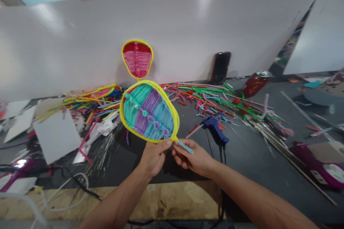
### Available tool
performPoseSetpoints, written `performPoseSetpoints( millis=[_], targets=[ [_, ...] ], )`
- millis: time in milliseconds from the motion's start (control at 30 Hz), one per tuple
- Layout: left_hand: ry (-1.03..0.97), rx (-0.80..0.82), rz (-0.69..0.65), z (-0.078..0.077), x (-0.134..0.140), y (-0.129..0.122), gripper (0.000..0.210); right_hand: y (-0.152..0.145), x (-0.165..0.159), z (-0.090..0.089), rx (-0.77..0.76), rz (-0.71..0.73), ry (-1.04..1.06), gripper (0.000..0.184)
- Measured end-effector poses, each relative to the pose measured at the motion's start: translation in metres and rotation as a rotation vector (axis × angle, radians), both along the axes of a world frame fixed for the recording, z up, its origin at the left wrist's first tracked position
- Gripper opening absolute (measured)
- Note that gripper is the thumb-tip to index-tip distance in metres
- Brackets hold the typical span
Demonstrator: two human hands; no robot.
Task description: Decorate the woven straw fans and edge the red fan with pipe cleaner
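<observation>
Over the table I hold up a pipe-cleaner craft piece (150, 112). Its large rounded panel is filled with teal, purple and blue rows inside a yellow rim, crossed by a twisted strand with beads. A smaller yellow-rimmed panel (137, 59) in red and pink joins it at the top. My left hand (156, 155) is closed, pinching the large panel's lower rim between thumb and fingers. Close beside it, my right hand (192, 157) is closed around the pipe-cleaner ends at the bottom tip. A light blue pipe-cleaner end (185, 146) sticks out past its fingers.
A blue glue gun (216, 128) lies right of my hands. Loose pipe cleaners (199, 94) are strewn behind. A phone (220, 67) leans on the white board (177, 25), near a red can (256, 83). White cards (57, 136) lie left; a purple power strip (319, 164) sits right.
</observation>
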State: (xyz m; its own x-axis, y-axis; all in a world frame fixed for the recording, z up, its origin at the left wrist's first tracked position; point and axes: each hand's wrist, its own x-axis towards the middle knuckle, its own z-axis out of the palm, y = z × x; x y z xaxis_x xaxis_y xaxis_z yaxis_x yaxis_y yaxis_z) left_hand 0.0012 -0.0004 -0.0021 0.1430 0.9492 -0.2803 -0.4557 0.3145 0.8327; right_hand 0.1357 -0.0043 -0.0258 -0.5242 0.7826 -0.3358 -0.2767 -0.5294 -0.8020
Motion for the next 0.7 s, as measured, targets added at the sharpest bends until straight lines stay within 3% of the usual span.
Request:
performPoseSetpoints(
  millis=[167, 400, 567, 700],
  targets=[
    [0.037, -0.051, 0.031, 0.001, 0.0, 0.0, 0.026, -0.009, -0.006, 0.0, -0.038, 0.028, 0.117, 0.043],
    [0.113, 0.103, 0.239, -0.003, 0.0, 0.006, 0.025, -0.01, -0.001, 0.01, -0.061, 0.065, 0.182, 0.04],
    [0.209, 0.138, 0.273, -0.008, -0.005, 0.007, 0.019, -0.007, 0.01, 0.023, 0.085, 0.132, 0.043, 0.039],
    [0.278, 0.185, 0.256, -0.013, -0.006, 0.008, 0.021, 0.002, 0.027, 0.031, 0.254, 0.094, -0.134, 0.038]
  ],
)
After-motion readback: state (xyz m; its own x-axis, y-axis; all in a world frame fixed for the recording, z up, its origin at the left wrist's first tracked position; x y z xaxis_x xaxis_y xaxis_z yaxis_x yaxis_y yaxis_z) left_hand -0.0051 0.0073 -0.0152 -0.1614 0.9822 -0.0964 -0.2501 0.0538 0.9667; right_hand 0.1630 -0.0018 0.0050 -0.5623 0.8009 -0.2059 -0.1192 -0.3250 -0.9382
